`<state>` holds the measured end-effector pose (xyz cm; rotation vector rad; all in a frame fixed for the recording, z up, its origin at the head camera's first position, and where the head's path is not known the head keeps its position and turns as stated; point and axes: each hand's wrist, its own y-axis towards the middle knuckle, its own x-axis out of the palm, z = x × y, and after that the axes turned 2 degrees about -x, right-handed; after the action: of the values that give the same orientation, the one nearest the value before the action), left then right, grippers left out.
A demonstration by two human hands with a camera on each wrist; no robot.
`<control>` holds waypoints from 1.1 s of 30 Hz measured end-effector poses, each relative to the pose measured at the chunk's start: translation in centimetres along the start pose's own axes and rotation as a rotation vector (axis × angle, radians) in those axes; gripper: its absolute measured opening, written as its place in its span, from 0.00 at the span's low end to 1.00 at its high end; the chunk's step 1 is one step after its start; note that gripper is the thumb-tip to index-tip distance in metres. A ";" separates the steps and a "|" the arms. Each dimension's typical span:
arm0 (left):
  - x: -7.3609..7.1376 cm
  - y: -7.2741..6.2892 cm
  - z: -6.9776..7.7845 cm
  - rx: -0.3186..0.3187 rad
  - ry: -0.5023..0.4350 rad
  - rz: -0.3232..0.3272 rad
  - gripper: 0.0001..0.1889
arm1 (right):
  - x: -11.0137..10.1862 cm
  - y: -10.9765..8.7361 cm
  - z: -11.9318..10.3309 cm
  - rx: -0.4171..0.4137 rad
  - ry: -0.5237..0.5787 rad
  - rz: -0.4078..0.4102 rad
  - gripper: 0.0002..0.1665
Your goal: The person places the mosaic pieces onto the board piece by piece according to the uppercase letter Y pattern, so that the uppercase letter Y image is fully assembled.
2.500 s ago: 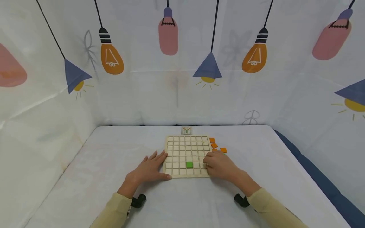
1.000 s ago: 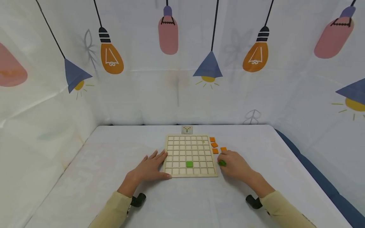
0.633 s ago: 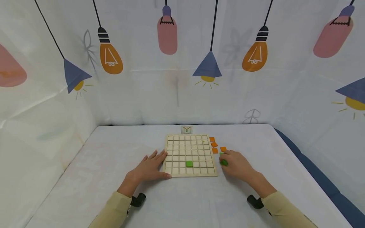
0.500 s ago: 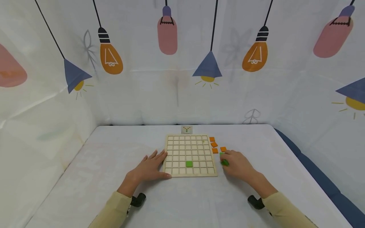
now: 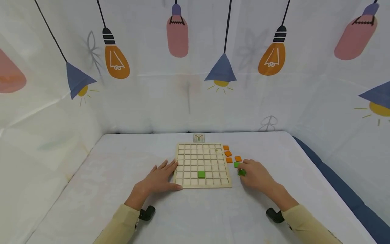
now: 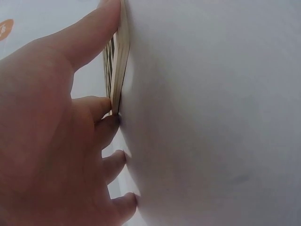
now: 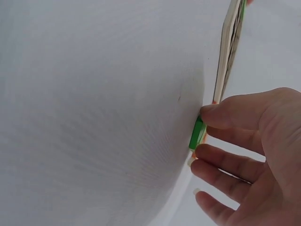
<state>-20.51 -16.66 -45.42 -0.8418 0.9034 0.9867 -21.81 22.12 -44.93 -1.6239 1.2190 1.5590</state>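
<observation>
In the head view a wooden grid board (image 5: 189, 166) lies on the white table, with one green square tile (image 5: 201, 174) in a cell of its lower part. My left hand (image 5: 159, 178) rests at the board's left side, fingers spread along the edge and thumb at the near corner. To the right of the board, my right hand (image 5: 257, 176) pinches another green tile (image 7: 197, 133) between thumb and fingers, low over the table. A third green tile (image 5: 236, 164) lies flat just beyond its fingertips.
Several orange tiles (image 5: 228, 153) lie beside the board's upper right edge, one orange tile (image 5: 238, 158) farther right. A small pattern card (image 5: 199, 137) sits behind the board. A white cloth wall (image 5: 189, 101) printed with lamps stands behind the table.
My right hand has moved right, off the board's right edge, to the green tiles. It has edged a little farther right lately, uncovering one green tile. My left hand has stayed put.
</observation>
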 end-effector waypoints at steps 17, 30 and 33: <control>-0.2 -0.1 0.2 -0.004 -0.008 -0.006 0.53 | -0.3 0.3 0.1 0.035 0.038 -0.057 0.08; -0.1 -0.2 0.2 -0.004 -0.002 0.007 0.52 | -0.2 0.1 0.2 0.038 0.035 -0.036 0.09; -0.2 -0.3 0.2 -0.002 -0.003 0.006 0.52 | -0.1 0.2 0.2 0.041 0.039 -0.027 0.09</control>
<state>-20.25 -16.59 -45.11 -0.8391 0.9036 0.9941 -22.02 22.22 -44.86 -1.6447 1.2363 1.4822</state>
